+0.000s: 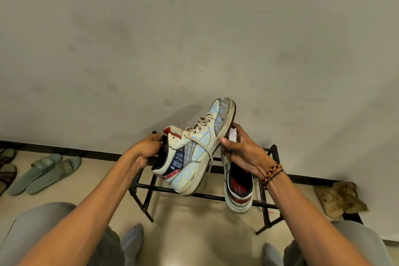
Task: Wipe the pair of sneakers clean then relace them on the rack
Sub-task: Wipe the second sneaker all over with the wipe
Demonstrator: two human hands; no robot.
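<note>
A white sneaker (194, 149) with red and navy trim and beige laces is held up in the air, toe pointing up toward the wall. My left hand (149, 147) grips its heel and collar. My right hand (239, 149) holds a white wipe (233, 135) pressed against the sole edge near the toe. The second sneaker (237, 192) lies on the black metal rack (164, 189), heel toward me, partly hidden under my right wrist.
Green slides (45, 173) and darker sandals (7, 170) lie on the floor at the left. A crumpled brown cloth (339, 197) sits at the rack's right end. A plain wall stands right behind the rack. My knees are at the bottom corners.
</note>
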